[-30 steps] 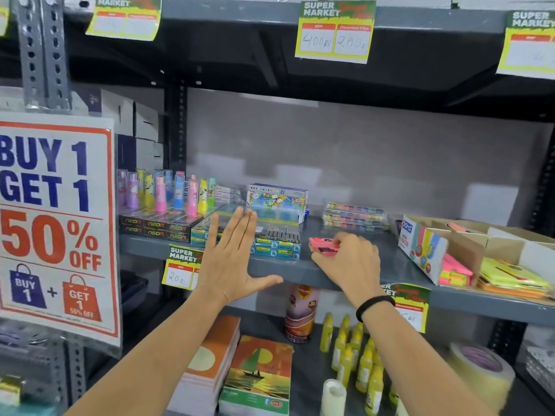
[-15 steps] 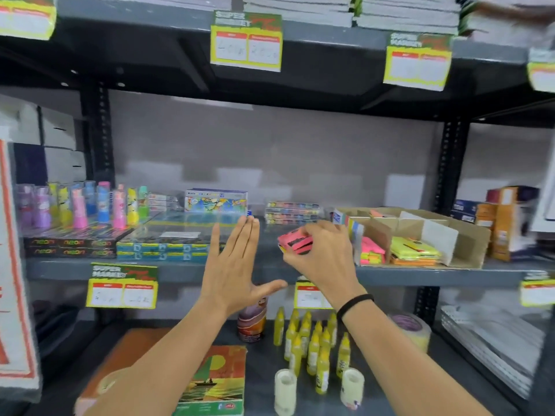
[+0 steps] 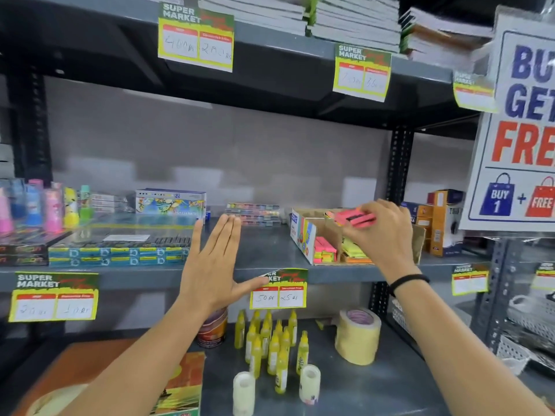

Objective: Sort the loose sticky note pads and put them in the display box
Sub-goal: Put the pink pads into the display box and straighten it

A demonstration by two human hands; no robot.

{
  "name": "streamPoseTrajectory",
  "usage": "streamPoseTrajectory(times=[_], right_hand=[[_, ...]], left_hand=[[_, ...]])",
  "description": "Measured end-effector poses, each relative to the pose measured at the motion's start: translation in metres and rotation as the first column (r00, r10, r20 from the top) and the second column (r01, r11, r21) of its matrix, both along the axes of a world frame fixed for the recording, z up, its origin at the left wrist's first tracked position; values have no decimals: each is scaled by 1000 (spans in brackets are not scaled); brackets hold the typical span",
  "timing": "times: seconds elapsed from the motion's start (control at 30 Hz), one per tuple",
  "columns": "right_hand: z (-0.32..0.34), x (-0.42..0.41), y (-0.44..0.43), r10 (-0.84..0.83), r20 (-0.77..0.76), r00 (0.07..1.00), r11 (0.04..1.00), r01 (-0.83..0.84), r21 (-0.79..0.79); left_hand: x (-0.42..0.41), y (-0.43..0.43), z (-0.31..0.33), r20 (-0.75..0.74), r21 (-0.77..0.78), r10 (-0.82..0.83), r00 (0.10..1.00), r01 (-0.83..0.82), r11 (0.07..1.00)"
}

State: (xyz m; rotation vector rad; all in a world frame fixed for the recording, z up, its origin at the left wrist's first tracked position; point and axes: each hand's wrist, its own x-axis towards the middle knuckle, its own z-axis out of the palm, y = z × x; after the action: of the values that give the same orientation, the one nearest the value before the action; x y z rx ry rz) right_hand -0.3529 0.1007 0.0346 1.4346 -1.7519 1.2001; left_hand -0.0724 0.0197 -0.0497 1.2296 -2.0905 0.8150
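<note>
Above cardboard display box [image 3: 303, 232], right hand [image 3: 381, 232], flat pink pad [image 3: 354, 219]

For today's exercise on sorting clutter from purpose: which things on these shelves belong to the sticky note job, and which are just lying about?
Part of the job:
pink pad held in the right hand
display box
pads in the box

Lying about:
glue bottles
tape roll
price tags
notebooks
left hand, open and empty

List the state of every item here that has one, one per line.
right hand: closed on pink pads, above the box
pink sticky note pads: held, not yet in the box
display box: open, partly filled
left hand: open, flat, empty
tape roll: resting on lower shelf
</note>
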Motion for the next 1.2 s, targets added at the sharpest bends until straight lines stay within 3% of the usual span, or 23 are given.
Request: streamPoseTrajectory(times=[0.17, 0.4, 0.87, 1.2], right_hand=[[-27, -8, -2, 21, 116, 993, 993, -35, 113], [-36, -12, 1, -51, 90, 995, 988, 37, 147], [-54, -17, -12, -11, 117, 993, 990, -5, 138], [-72, -22, -7, 120, 171, 978, 983, -142, 119]], left_hand=[[3, 1, -3, 23, 8, -5, 1000, 5, 1000], [4, 2, -7, 9, 30, 6, 1000, -7, 1000], [1, 0, -9, -16, 42, 26, 1000, -25, 999], [1, 4, -6, -5, 65, 39, 999, -39, 997]])
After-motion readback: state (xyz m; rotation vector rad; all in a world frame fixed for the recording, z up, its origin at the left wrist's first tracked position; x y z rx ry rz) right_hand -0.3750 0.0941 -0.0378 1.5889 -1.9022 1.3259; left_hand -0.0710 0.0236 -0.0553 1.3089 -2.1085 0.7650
